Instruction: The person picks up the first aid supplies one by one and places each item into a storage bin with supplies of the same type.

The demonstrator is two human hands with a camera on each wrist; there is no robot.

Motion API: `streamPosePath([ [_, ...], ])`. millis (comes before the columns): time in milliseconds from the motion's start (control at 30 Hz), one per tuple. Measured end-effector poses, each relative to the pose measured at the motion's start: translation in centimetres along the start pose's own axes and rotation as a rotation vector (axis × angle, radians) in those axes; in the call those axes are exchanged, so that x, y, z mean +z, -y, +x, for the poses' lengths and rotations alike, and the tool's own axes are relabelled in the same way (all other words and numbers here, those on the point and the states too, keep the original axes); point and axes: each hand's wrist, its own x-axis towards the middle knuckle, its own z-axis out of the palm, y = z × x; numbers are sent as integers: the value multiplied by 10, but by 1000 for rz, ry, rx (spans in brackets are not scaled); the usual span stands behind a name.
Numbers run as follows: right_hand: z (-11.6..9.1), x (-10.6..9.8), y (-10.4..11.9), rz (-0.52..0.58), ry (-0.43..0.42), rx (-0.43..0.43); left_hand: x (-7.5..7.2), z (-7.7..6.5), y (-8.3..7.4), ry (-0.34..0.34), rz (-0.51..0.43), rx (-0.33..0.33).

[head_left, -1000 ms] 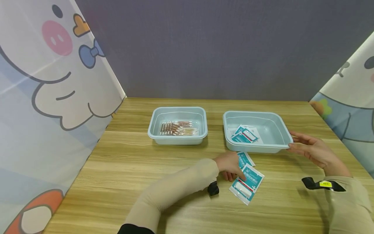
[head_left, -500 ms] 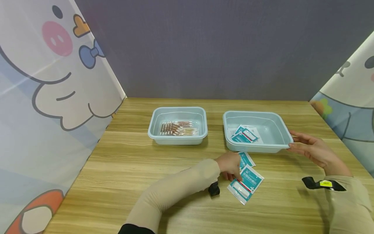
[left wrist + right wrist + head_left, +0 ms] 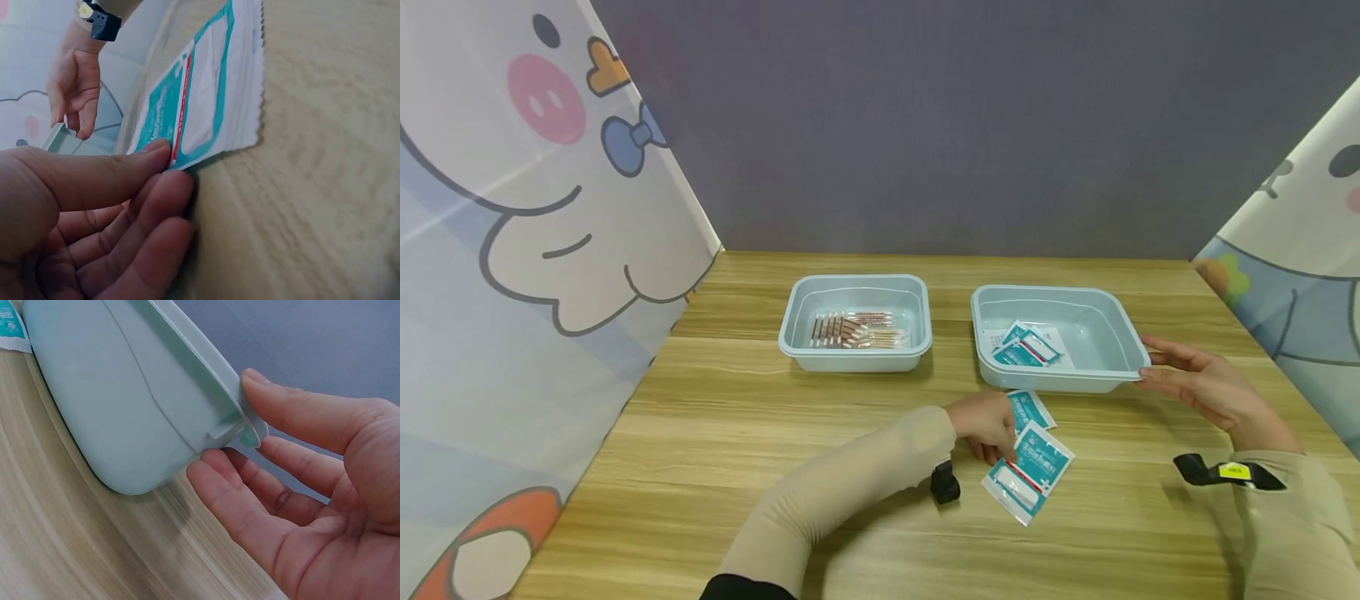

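My left hand pinches the edge of a teal-and-white dressing packet between thumb and fingers, low over the table. In the left wrist view the thumb lies on top of the packet, beside its red stripe, with the fingertips under the edge. A second packet lies just behind, partly covered by that hand. At the right, my right hand holds the corner rim of a pale blue plastic tub. The right wrist view has the thumb on the rim of the tub and the fingers beneath it.
Inside the right tub lie several similar packets at its left end. Another pale blue tub stands to the left, containing bagged cotton swabs. A grey panel rises behind the wooden table, with cartoon-printed sheets at both sides.
The left hand's thumb has drawn in to the packet's left edge, and the packet has shifted slightly left. The right hand and both tubs have stayed in place.
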Motion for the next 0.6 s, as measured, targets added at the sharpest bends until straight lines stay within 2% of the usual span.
streamPosePath([
  [267,0,1,0,11,-4,-2,-6,-7,3,62,-156,25],
  [400,0,1,0,15,10,-7,-11,-13,-2,103,-170,45],
  [600,0,1,0,-3,-1,2,-21,-24,-11,85,-178,102],
])
